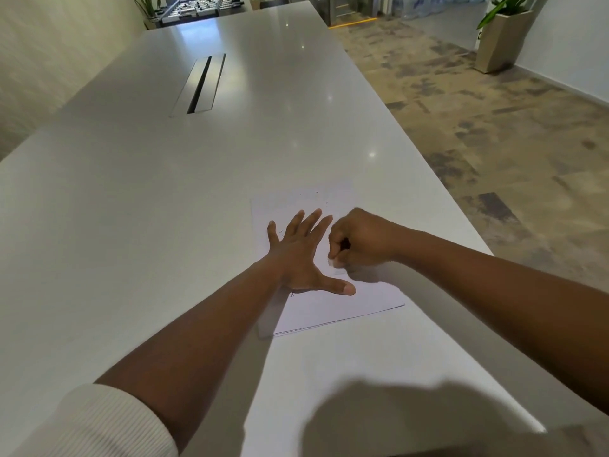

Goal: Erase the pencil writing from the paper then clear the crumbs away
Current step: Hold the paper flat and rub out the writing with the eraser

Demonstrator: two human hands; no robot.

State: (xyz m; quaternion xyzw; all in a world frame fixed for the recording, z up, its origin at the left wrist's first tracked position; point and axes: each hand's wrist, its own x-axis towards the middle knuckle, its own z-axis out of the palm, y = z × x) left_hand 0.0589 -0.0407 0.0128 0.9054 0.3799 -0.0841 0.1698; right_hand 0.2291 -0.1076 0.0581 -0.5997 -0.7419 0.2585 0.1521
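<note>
Right hand (357, 240) presses eraser (334, 261) onto paper (372, 301) beside flat left hand (301, 258).

- One view only — a wide-angle camera worn on the person's head, looking forward and down along a long grey table (230, 179).
- It sits close above both forearms; the left hand (303, 255) and right hand (359, 239) fall just below the frame's middle, over the paper (346, 305).
- Straight lines bow toward the edges (wide lens).
- The upper right takes in the patterned floor (478, 133) and a planter (501, 37) — well beyond the table.
</note>
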